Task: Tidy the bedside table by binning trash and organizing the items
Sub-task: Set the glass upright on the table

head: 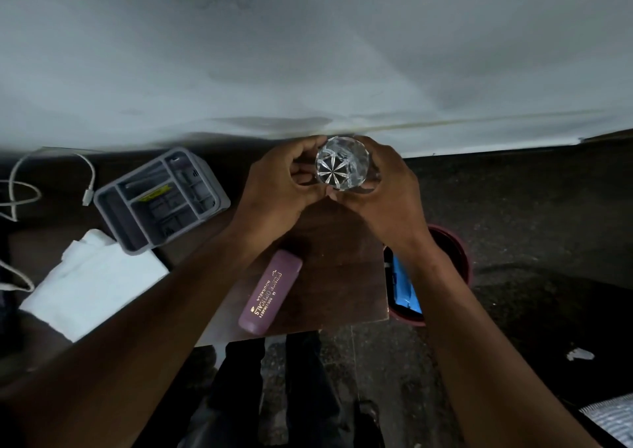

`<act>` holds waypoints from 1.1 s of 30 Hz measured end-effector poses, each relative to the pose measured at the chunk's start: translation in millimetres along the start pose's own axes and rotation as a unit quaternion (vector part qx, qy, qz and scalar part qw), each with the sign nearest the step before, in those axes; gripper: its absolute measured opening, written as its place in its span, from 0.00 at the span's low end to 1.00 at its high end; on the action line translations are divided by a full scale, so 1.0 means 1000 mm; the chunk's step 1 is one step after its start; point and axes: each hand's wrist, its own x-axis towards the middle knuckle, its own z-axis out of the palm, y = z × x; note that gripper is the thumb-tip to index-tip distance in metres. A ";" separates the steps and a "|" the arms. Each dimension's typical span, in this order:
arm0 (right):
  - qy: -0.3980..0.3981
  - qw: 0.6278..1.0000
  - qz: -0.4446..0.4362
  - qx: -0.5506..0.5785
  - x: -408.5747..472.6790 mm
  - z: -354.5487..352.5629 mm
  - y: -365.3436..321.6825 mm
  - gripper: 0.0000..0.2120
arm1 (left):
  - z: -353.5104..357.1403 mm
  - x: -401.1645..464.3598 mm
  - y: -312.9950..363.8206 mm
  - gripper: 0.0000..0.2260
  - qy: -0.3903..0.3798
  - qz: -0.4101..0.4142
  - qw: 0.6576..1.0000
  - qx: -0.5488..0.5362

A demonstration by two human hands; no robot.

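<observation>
This is a bedroom in a home. A small wooden bedside table (329,276) stands against a bed covered with a white sheet (308,64), and on the table lie private things: a purple glasses case (270,291), a grey organizer tray (161,199), a white cloth (96,283) and a white charging cable (87,187). A small bin (448,252) stands on the dark floor (531,214) just beside the table.

Wooden table (342,276): grey organizer (161,201), white cloth (96,283), purple case (270,291), cable (51,177).
</observation>
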 end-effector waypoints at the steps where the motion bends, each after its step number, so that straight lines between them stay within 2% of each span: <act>1: -0.002 1.000 0.005 0.004 0.000 0.000 0.000 0.39 | -0.001 0.000 0.000 0.33 0.001 0.001 1.000 0.003; 16: -0.046 0.999 0.005 -0.013 -0.002 -0.002 -0.001 0.39 | -0.004 -0.011 0.000 0.34 -0.004 -0.007 1.000 -0.002; 20: -0.100 0.994 0.020 -0.038 -0.004 -0.009 -0.003 0.47 | -0.010 -0.024 0.000 0.37 0.009 -0.016 1.000 0.016; 22: -0.083 0.996 0.031 -0.031 -0.008 -0.014 -0.009 0.48 | -0.016 -0.039 0.000 0.33 0.017 -0.021 1.000 0.006; 24: 0.002 0.999 0.013 -0.040 -0.014 -0.016 -0.023 0.41 | -0.025 -0.054 -0.002 0.25 0.034 -0.021 0.999 0.002; 27: 0.124 0.988 -0.080 -0.055 -0.026 -0.008 -0.057 0.27 | -0.050 -0.079 -0.013 0.17 0.092 -0.038 0.995 0.009; 29: 0.138 0.982 -0.119 -0.041 -0.033 0.002 -0.078 0.21 | -0.067 -0.093 -0.023 0.15 0.127 -0.060 0.990 0.011; 33: 0.069 0.992 -0.104 0.032 -0.043 0.043 -0.111 0.17 | -0.098 -0.125 -0.046 0.15 0.191 -0.085 0.977 -0.046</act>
